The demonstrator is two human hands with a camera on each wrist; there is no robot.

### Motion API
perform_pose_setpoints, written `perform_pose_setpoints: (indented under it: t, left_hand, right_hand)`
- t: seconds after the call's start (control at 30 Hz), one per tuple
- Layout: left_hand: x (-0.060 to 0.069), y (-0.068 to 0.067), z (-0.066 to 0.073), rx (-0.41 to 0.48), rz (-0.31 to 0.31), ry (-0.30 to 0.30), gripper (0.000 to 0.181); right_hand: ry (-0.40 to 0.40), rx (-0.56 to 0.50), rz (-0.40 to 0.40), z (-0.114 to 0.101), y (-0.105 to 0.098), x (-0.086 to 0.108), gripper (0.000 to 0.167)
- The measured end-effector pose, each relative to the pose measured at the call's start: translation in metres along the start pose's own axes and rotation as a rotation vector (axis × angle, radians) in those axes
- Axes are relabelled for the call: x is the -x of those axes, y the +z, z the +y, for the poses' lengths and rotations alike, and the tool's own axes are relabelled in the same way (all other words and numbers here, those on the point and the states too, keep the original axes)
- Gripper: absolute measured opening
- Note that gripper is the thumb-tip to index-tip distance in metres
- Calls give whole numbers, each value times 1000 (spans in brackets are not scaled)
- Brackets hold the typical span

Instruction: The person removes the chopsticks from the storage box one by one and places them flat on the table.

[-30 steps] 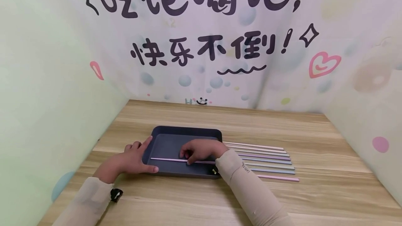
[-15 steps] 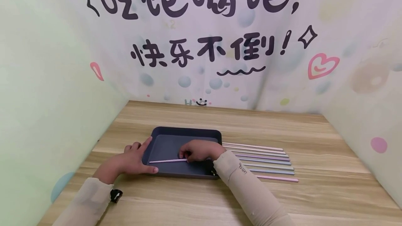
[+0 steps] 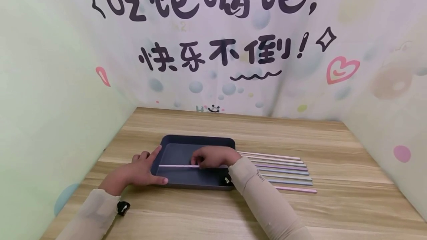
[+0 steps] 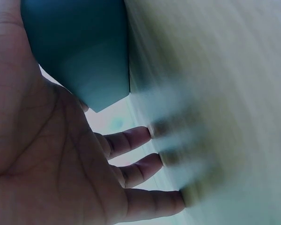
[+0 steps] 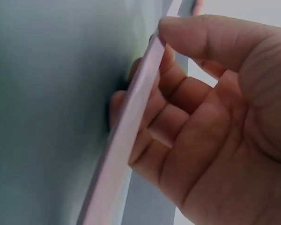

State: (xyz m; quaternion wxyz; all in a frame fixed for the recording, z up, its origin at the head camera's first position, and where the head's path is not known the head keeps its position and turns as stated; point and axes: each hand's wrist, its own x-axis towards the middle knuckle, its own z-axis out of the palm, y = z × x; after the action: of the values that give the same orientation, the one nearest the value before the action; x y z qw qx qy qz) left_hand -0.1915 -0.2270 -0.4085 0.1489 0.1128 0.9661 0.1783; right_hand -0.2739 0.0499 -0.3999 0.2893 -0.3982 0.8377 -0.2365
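Observation:
A pale pink chopstick [image 3: 180, 166] lies level above the floor of a dark blue-grey rectangular tray [image 3: 197, 186]. My right hand [image 3: 215, 157] pinches it between thumb and fingertips. In the right wrist view the chopstick [image 5: 119, 136] runs diagonally, with the other fingers curled behind it. At the tray's left end my left hand [image 3: 141, 167] is spread, its thumb on the near corner and index finger along the left side. In the left wrist view the tray wall [image 4: 79, 47] sits against this hand, and the other fingers reach out straight to the tabletop.
Several pastel chopsticks [image 3: 287, 172] lie side by side to the right of the tray, their left ends partly hidden by the right forearm. The wooden tabletop [image 3: 186, 217] runs back to a printed cloth backdrop [image 3: 213, 92], with pale side walls at both ends.
The right hand keeps its pinch on the pink chopstick. Its visible left end dipped towards the near side, then rose and shifted towards the tray's far side. The left hand has stayed put.

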Motion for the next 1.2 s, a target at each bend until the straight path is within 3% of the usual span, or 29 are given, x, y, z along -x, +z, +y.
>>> perform_pose_setpoints:
  t: [0.1, 0.37, 0.73, 0.97, 1.2]
  left_hand:
    - [0, 0, 0, -4, -2, -4, 124]
    - [1, -1, 1, -15, 5, 7, 123]
    - [-2, -1, 0, -31, 14, 4, 123]
    - [0, -2, 2, -18, 8, -2, 124]
    - [2, -3, 2, -21, 6, 15, 123]
  right_hand:
    - [-4, -38, -8, 0, -3, 1, 19]
    - [-63, 47, 29, -3, -10, 4, 18]
    - [-79, 21, 81, -12, -24, 16, 17]
    - [-111, 17, 104, -24, -35, 28, 21]
    - [-74, 17, 142, -25, -45, 47, 20]
